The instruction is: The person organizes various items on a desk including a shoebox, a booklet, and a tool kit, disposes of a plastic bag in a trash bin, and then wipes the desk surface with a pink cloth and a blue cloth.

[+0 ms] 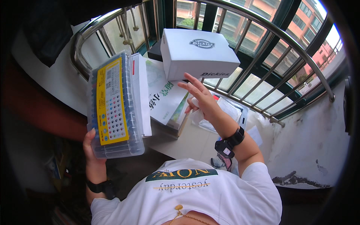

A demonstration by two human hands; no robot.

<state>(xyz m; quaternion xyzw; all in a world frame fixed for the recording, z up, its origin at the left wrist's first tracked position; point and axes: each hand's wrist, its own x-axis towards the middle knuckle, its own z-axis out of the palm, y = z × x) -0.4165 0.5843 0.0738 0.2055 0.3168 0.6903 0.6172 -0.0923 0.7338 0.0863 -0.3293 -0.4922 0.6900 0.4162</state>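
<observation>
My left hand [91,146] grips the lower end of a clear plastic case of marker pens [132,135], thumb on its near face. The case is tilted up, and a yellow label [112,112] with colour dots faces me. Right behind it is a slim white box [140,84]; whether my hand also supports it is hidden. My right hand [201,97] is raised before a white Dickies box [197,53]. Two of its fingers point outward, and the others close around a small crumpled white piece [194,101], perhaps tissue. Under the Dickies box lies a stack of books [166,104].
A metal railing [267,21] curves along the windows behind the boxes. Clear plastic packets [225,112] lie on the pale tabletop [194,140], with small pink and grey fabric-like items [223,162] near its edge. A dark bag [46,36] hangs over the left side.
</observation>
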